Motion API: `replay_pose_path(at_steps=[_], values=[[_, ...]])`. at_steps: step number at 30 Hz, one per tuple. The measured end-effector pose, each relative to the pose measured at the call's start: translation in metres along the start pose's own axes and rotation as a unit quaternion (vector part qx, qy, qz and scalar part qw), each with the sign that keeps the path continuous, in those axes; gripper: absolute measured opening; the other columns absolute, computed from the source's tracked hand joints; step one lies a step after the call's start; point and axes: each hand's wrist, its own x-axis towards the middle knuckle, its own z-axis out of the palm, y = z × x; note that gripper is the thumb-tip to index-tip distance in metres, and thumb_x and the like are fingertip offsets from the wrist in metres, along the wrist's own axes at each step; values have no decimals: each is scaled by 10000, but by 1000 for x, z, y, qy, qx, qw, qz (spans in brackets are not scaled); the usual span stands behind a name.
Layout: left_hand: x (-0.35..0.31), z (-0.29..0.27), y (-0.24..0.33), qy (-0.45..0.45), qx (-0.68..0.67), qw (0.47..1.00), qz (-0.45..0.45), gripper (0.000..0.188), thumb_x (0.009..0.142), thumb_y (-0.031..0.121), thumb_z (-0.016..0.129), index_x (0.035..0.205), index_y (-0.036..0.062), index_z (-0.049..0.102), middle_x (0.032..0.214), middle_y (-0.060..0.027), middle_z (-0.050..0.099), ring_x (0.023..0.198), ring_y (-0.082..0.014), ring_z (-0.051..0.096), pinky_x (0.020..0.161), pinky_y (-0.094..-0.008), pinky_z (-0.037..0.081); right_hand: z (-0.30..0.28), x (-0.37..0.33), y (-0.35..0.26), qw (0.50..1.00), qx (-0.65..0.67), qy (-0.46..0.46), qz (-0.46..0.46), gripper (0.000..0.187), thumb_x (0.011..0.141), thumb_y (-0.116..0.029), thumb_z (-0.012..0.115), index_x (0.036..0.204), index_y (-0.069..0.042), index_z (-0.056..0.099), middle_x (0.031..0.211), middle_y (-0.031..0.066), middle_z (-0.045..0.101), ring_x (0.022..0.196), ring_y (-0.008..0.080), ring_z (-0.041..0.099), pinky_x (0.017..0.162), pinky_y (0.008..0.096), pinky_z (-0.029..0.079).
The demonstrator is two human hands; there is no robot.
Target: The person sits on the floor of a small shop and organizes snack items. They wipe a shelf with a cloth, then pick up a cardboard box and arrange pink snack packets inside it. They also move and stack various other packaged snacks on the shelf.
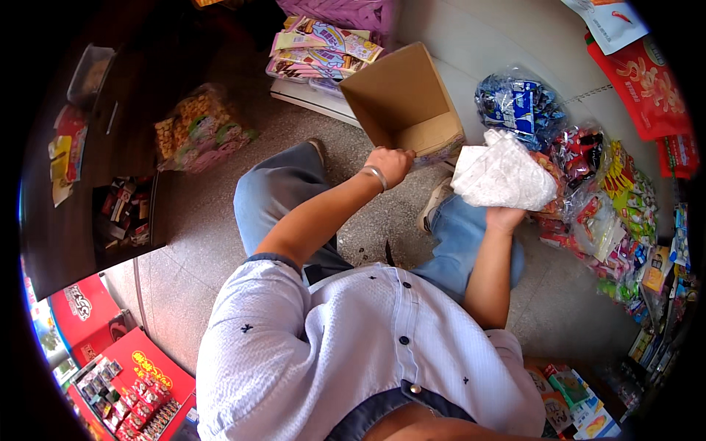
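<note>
My left hand (390, 166), with a bangle at the wrist, is closed on the near rim of an open cardboard box (397, 95). The box is tilted, so its bare brown inside shows. In my right hand (505, 219) is a folded white cloth (504, 176), just right of the box. The cloth hides most of that hand's fingers. Beyond the cloth lies a clear bag of blue-wrapped snacks (515, 103).
Packets of pastel snacks (323, 48) are stacked behind the box, near a purple basket (338, 11). Several bagged sweets (588, 206) crowd the right side. A dark shelf (59, 242) and a bag of puffed snacks (198, 128) are on the left.
</note>
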Motion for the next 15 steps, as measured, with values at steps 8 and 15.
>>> replay_pose_path(at_steps=[8,15], values=[[-147,-88,-54,503,-740,418,-159,370,952,322,383,1079,-4,504,1034,-90,590,895,-184,591,785,-319,479,43,-28,-4,996,68,-60,20,543,912,-398,357,1330,-52,331,1353,127,378,1241,309,365,1019,461,311],[-164,-53,-47,508,-684,471,-227,342,943,295,433,971,-22,558,885,-54,623,731,-115,591,663,-254,483,138,-91,-4,791,-338,-206,-466,410,685,-90,673,1064,-68,519,1182,125,486,1133,287,465,960,425,366]])
